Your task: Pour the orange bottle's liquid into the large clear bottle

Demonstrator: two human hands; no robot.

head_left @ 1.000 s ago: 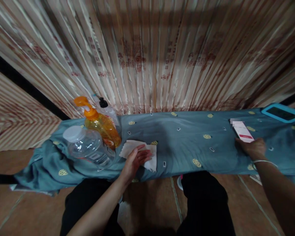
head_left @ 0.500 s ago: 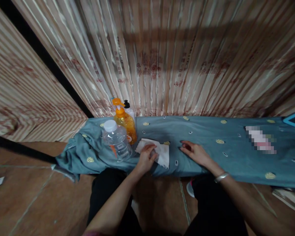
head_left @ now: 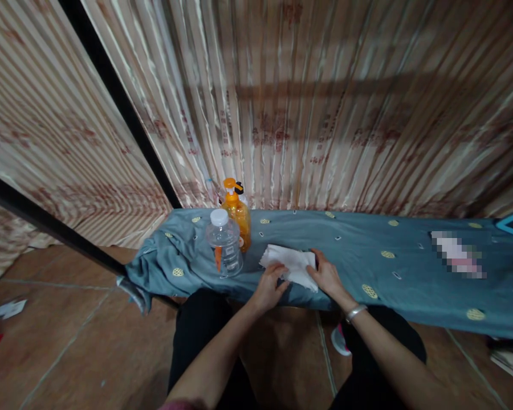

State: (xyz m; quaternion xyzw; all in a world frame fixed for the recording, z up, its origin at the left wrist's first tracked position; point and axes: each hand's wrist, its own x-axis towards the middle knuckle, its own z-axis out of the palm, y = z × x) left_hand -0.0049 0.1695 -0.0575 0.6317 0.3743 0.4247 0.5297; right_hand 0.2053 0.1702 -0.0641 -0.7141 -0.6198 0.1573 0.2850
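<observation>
Left hand (head_left: pixel 266 289): fingers curled over the near left edge of the cloth (head_left: pixel 296 264); grip cannot be told.
Right hand (head_left: pixel 328 279): at right edge, apart from left; grip unclear.
Cloth: white, on bench (head_left: pixel 354 245), between hands.
Bottle (head_left: pixel 223 242): clear, upright, left of cloth.
Pump bottle (head_left: pixel 241 219): orange, behind bottle.

white cloth (head_left: pixel 294 263) | one edge zigzag-cut | spread out, lightly creased | lies near the clear bottle (head_left: pixel 226 250), to its right
</observation>
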